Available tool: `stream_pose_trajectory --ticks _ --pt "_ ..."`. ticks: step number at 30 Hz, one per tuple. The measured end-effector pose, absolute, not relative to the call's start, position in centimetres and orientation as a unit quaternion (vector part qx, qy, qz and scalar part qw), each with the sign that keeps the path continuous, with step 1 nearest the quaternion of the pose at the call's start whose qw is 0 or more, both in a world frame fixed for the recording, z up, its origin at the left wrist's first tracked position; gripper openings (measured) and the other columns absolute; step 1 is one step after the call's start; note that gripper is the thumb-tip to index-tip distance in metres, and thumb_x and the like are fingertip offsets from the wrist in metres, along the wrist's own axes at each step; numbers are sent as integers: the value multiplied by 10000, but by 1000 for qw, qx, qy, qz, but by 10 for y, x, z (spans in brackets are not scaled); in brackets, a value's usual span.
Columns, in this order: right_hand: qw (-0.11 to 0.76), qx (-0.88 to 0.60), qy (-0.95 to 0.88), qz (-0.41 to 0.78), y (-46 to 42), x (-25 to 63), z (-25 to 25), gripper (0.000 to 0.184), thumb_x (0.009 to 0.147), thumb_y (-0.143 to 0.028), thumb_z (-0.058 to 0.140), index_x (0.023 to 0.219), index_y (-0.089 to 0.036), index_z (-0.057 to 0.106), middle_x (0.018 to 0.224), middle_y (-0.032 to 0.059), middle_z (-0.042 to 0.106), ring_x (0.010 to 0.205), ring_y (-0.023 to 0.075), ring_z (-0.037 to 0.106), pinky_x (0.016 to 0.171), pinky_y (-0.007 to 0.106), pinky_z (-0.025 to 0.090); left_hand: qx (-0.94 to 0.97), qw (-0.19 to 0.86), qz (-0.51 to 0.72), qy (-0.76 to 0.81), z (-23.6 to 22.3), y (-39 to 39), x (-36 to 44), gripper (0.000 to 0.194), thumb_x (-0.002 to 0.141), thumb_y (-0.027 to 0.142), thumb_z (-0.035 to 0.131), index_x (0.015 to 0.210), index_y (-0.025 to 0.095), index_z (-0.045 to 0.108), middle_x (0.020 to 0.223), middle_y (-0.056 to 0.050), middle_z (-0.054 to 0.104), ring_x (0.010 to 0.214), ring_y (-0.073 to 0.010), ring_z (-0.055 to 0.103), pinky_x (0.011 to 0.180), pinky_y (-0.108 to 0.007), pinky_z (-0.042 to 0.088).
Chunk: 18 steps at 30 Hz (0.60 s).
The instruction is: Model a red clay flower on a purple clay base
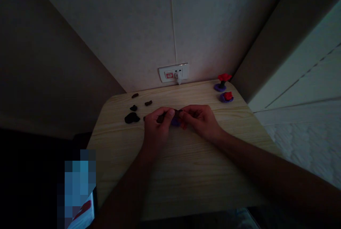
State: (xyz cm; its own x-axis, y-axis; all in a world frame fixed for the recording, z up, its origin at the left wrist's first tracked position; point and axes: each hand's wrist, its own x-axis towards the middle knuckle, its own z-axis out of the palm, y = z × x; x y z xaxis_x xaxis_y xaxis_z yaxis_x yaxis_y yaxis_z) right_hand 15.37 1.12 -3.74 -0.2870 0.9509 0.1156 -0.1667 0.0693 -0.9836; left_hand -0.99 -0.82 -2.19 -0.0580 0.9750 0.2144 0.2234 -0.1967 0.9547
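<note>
Both hands meet over the middle of the wooden table. Between their fingertips is a dark brown piece of modelling clay (178,112). My left hand (157,127) pinches its left side with thumb and fingers. On the other side, my right hand (202,120) has its thumb and fingers closed on the same piece. Just below the fingertips sits a purple lump of clay (175,122), with a bit of red clay (183,126) beside it. The hands partly cover both, and I cannot tell whether they touch the brown piece.
Left of the hands lie a black clay lump (131,117), a smaller black piece (133,108) and brown pieces (148,103). At the table's (197,172) back right stand a red clay flower (224,77) on a purple base and a red-and-purple clay piece (227,96). A wall socket (173,72) holds a plug.
</note>
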Motion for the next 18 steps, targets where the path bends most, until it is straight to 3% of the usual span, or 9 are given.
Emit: stream_pose_trajectory --ticks 6,12,18 --pt "506 -364 -540 566 11 153 -36 334 786 -496 803 767 -171 728 582 9 671 513 137 612 514 257 499 561 369 526 522 -24 -10 -4 254 728 352 860 884 198 733 794 -9 740 669 -139 652 609 -242 512" --pt "506 -364 -537 569 12 156 -35 376 800 -536 774 759 -167 718 632 16 682 503 126 599 500 259 504 565 359 527 524 -21 -9 -4 109 779 270 794 849 188 782 810 -39 776 736 -175 709 685 -287 566" --pt "484 -350 -532 600 12 154 -34 404 795 -547 782 732 -157 698 622 9 669 495 119 607 493 248 505 526 386 541 530 -19 -8 -4 83 713 197 776 790 170 761 729 -23 751 658 -147 677 617 -257 545"
